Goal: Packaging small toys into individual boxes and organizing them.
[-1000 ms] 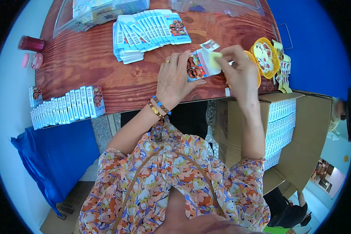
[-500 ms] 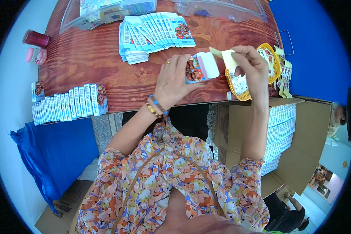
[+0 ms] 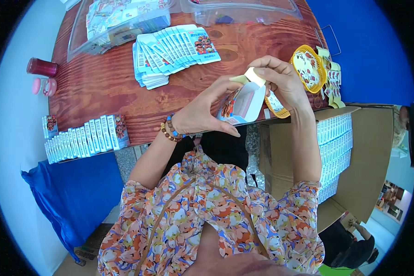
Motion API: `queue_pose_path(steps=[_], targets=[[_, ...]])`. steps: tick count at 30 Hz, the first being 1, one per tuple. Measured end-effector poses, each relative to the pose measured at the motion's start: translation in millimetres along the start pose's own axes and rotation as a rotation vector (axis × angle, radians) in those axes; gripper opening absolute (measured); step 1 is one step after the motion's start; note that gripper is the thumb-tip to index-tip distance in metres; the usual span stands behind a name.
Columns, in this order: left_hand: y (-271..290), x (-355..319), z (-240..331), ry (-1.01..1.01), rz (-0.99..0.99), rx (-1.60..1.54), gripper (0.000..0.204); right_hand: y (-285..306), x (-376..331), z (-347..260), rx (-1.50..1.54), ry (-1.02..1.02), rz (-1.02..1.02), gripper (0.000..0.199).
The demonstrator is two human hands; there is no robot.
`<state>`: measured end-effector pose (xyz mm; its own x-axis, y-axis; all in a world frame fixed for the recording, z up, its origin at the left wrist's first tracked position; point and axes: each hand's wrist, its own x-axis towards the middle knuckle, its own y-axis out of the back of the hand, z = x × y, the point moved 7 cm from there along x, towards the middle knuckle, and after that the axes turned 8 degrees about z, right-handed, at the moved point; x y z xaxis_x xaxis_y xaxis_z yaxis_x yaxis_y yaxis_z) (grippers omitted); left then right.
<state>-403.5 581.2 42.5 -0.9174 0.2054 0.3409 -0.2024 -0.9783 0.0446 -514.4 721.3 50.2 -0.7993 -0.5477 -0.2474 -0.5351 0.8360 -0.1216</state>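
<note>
Reddish wood desk [image 3: 101, 87], blue cloth beyond on the right; open carton [image 3: 340, 138] of packs below the near edge. My left hand [image 3: 202, 112] curls around a small open box [image 3: 241, 103] at the near edge. My right hand [image 3: 283, 80] pinches a yellow slip [image 3: 253, 73] at its mouth.

So the desk [image 3: 101, 87] has a fanned stack of flat packs [image 3: 172, 53] in the middle, with two trays [image 3: 124, 23] behind it at the far edge. A row of small boxes [image 3: 85, 138] stands along the near left edge, two little jars [image 3: 42, 73] further back on the left, a basket [image 3: 308, 69] on the right, and a carton of boxes [image 3: 336, 142] below it
</note>
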Motion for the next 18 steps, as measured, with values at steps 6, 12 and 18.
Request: queue_pose_path(steps=[6,12,18], targets=[[-1,-10,-15,0.152,0.019,0.25,0.092,79,-7,-44,-0.858,0.357,0.675,0.023],[-5,-7,-15,-0.057,0.026,0.498,0.1,129,-10,-45,-1.472,0.156,0.719,0.028],[0,-12,-15,-0.03,0.026,0.573,0.098,-25,2,-19,-0.723,0.211,-0.105,0.018]])
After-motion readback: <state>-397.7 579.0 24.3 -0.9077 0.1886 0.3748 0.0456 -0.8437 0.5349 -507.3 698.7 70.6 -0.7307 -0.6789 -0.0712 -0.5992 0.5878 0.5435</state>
